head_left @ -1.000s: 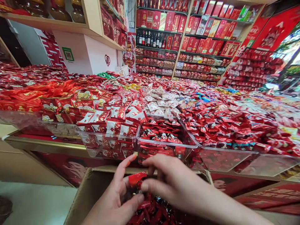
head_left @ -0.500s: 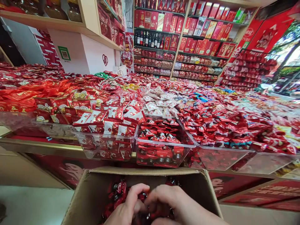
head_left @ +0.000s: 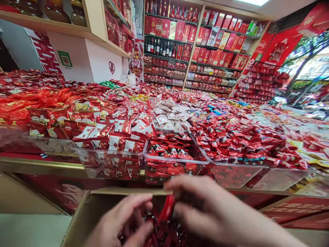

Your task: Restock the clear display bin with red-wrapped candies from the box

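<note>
A: Exposure?
B: Bright overall. Ceiling panel (head_left: pixel 253 1) up top, daylight from the street (head_left: pixel 312 70) at right, partly blown out. Carton (head_left: pixel 94 207) interior dim.
A: Sharpness?
B: Hands (head_left: pixel 205 209) motion-blurred, red packet (head_left: pixel 167 207) between them smeared too. Back shelves (head_left: pixel 180 51) fairly crisp.
A: Glare, distortion?
B: Glints on wrappers (head_left: pixel 123 126) and clear bin rims (head_left: pixel 177 160). Wide-angle stretch toward the edges.

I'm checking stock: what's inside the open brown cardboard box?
Small, shiny, dark-red packets show inside the box; the person's left hand and right hand cover part of the inside, and the bottom is hidden.
</note>
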Demonstrator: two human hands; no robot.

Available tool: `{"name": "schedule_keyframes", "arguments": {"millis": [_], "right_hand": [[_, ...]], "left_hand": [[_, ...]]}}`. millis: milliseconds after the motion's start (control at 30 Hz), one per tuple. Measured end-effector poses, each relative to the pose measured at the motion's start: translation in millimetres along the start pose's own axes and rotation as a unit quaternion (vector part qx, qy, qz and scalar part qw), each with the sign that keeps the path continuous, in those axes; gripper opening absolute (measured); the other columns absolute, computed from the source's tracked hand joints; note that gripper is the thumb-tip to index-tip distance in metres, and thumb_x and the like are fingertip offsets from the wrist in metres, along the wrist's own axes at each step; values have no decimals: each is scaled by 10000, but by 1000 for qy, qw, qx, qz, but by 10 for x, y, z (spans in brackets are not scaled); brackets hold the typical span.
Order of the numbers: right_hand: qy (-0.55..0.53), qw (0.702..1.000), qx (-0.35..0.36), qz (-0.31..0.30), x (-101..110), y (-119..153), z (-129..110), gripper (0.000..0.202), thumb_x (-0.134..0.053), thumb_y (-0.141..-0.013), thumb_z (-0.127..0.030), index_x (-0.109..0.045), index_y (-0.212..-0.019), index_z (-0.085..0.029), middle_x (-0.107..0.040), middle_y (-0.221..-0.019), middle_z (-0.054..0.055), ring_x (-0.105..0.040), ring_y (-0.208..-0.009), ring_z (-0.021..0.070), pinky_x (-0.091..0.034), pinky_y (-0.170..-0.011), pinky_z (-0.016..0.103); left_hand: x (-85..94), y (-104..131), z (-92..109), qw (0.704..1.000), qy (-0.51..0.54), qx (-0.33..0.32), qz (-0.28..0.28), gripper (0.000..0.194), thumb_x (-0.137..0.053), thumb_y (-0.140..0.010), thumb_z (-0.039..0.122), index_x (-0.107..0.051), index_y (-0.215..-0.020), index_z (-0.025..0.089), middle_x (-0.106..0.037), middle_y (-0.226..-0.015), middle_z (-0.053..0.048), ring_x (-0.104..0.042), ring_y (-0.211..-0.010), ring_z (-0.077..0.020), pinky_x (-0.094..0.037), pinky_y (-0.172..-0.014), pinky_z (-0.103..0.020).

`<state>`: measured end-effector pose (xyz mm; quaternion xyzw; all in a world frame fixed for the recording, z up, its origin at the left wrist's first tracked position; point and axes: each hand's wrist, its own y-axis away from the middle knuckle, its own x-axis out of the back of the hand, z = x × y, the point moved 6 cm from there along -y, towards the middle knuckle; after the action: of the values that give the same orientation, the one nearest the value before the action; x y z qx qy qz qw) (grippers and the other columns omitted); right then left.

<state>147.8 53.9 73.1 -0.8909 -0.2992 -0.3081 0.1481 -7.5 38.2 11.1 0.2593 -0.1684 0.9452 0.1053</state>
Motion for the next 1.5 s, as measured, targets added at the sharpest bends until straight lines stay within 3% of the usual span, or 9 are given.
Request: {"name": "schedule_keyframes", "arguments": {"millis": [67, 167, 300, 367, 500, 633, 967, 1200, 1500], "right_hand": [[-11, 994, 13, 108, 396, -109, -31, 356, -419, -747, -176, -428, -1102, -193, -571, -796, 30, -517, -656, 104, -410, -568, 217], [14, 984, 18, 179, 735, -395, 109, 379, -434, -717, -160, -420, -1096, -167, -557, -865, 53, -516, -678, 107, -415, -598, 243], [51, 992, -51, 105, 671, -796, 407, 244, -482, -644, -156, -511, -885, -139, -564, -817, 46, -501, -620, 91, -405, -550, 220], [43, 994, -95, 39, 552, -893, 508, 202, -515, -610, -174, -513, -807, -135, -552, -714, 16, -475, -557, 77, -392, -510, 208], [-7, 988, -126, -86, 397, -951, 603, 118, -516, -556, -118, -489, -667, -142, -466, -561, -50, -405, -488, 45, -348, -464, 173], [-2, 980, -130, -147, 379, -998, 723, 110, -507, -536, -85, -481, -627, -141, -428, -521, -67, -387, -466, 38, -335, -456, 167], [152, 970, -81, -172, 309, -1057, 762, 195, -629, -511, -274, -571, -652, -153, -507, -565, -51, -401, -530, 70, -309, -480, 183], [49, 974, -107, -196, 309, -1050, 779, 240, -648, -502, -279, -622, -700, -145, -533, -569, -48, -401, -518, 61, -327, -506, 188], [-2, 974, -118, -195, 219, -1092, 847, 144, -629, -527, -267, -615, -607, -147, -484, -456, -64, -400, -458, 60, -344, -485, 196]], "left_hand": [[243, -207, 197, 985, -126, -105, 61, 368, -525, -736, 188, -459, -1042, 381, -584, -994, 23, -511, -934, -207, -386, -811, -299], [332, -620, 436, 950, -240, -199, 4, 337, -425, -788, 158, -438, -1108, 265, -558, -1059, -24, -472, -1002, -191, -317, -900, -322], [140, -1036, 554, 896, -353, -223, -152, 253, -296, -835, 172, -461, -1023, 205, -604, -913, -39, -559, -822, -153, -417, -739, -258], [54, -1126, 550, 877, -388, -214, -188, 234, -265, -842, 213, -460, -970, 196, -610, -754, -35, -575, -649, -167, -429, -579, -261], [-16, -1161, 550, 856, -427, -206, -206, 256, -230, -840, 289, -452, -909, 183, -558, -583, -32, -534, -501, -200, -357, -446, -282], [-39, -1155, 578, 839, -447, -207, -231, 273, -220, -838, 329, -454, -882, 197, -560, -594, -32, -538, -514, -199, -352, -454, -278], [-64, -1206, 503, 824, -480, -189, -234, 337, -213, -832, 391, -480, -923, 207, -598, -671, -51, -565, -607, -216, -386, -519, -299], [-89, -1191, 551, 826, -477, -192, -232, 309, -212, -843, 352, -476, -896, 200, -589, -691, -52, -559, -629, -222, -385, -544, -312], [-99, -1182, 491, 836, -463, -195, -222, 283, -239, -839, 333, -488, -868, 204, -581, -673, -37, -546, -625, -210, -373, -562, -309]]}}
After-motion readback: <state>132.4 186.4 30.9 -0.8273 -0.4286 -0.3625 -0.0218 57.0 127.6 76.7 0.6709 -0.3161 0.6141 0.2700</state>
